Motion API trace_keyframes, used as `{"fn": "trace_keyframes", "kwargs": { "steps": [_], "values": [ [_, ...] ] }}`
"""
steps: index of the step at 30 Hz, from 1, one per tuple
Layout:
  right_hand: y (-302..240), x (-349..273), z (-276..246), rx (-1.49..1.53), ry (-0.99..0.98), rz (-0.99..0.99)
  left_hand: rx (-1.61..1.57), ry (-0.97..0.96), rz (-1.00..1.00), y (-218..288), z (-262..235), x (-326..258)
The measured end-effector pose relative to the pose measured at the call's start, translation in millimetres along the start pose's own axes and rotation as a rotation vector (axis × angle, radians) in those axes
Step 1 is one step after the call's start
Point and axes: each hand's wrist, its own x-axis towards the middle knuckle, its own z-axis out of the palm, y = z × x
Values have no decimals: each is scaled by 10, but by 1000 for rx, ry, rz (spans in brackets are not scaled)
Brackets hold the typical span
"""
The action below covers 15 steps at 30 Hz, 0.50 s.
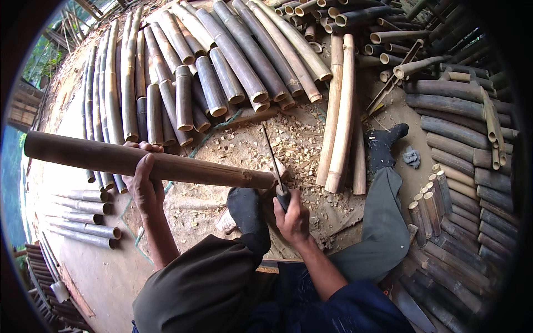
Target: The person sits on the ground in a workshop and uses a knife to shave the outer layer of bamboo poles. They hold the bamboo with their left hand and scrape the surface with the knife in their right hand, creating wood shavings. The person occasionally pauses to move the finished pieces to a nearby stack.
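Observation:
A thick brown bamboo pole [205, 170] lies slantwise in front of me, its far left end raised and its right end lower. My left hand [145, 176] is closed around it from below, near the middle of its length. In my right hand [293, 217] is the dark handle of a long, narrow-bladed knife [271, 147]. Its blade points up and away, close beside the pole's right end; whether it touches the bamboo I cannot tell. A pale rounded piece [282, 171] shows just behind that end, partly hidden.
Wood chips [300, 145] litter the ground cloth [186, 213]. Long bamboo poles [236, 50] lie in rows ahead, with pale poles [341, 127] to the right. Short bamboo pieces [461, 161] are stacked at far right. My socked feet [244, 208] flank the work spot.

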Motion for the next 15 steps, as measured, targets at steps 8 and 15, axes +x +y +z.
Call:
{"fn": "trace_keyframes", "kwargs": {
  "steps": [8, 15],
  "values": [
    [-183, 37, -224, 26, -12, -16, -47, 404, -15, 25, -35, -66],
    [419, 91, 171, -109, -56, 81, 45, 149, 20, 92, 134, -3]
  ]
}}
